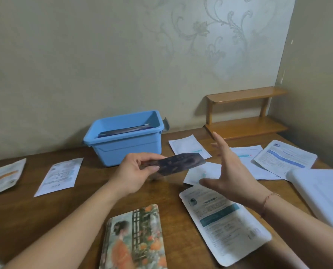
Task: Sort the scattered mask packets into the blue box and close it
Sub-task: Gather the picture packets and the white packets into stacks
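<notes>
Above the table [84, 200], left hand [136, 175] pinching dark packet [179, 164]

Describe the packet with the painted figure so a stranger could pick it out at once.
Start at the blue box against the wall and come straight toward the near edge of the wooden table. There, between the person's forearms, lies the illustrated packet. Its neighbours are white with printed text; this one alone shows a painted figure in an orange robe among orange flowers.
</notes>
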A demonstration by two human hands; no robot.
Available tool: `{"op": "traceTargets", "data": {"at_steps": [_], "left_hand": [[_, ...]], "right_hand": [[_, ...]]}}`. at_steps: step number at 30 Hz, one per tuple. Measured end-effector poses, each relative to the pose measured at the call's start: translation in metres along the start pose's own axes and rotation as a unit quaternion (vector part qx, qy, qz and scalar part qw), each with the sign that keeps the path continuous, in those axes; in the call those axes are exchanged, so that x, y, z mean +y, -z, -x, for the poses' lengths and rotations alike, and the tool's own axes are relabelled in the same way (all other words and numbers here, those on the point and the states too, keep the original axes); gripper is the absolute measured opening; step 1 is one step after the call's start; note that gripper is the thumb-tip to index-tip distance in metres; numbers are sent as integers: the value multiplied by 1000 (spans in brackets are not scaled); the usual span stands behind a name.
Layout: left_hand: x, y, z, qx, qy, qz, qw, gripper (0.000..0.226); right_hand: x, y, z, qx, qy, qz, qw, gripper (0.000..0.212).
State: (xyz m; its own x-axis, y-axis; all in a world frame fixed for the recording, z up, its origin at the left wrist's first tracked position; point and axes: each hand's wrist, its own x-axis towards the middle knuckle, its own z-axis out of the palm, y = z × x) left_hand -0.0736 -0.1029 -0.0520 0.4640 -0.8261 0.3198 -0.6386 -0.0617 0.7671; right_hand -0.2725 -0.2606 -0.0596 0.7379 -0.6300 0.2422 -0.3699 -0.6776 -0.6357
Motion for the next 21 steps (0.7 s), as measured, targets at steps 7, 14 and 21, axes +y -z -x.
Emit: {"op": "traceTargets", "data": {"at_steps": [7, 14, 21], "left_hand": [[-21, 61, 44, 4, 87, 132, 987, 18], [-32, 116, 84, 94, 182, 189, 960, 12], [-43, 157, 126, 125, 219, 144, 957, 19]], "right_hand": [[-60, -39, -5, -68, 29, -319, 945, 5], [-105, -80, -11, -92, -43, -397, 912, 9], [-143, -114, -7, -101, -29, -350, 931, 18]]}}
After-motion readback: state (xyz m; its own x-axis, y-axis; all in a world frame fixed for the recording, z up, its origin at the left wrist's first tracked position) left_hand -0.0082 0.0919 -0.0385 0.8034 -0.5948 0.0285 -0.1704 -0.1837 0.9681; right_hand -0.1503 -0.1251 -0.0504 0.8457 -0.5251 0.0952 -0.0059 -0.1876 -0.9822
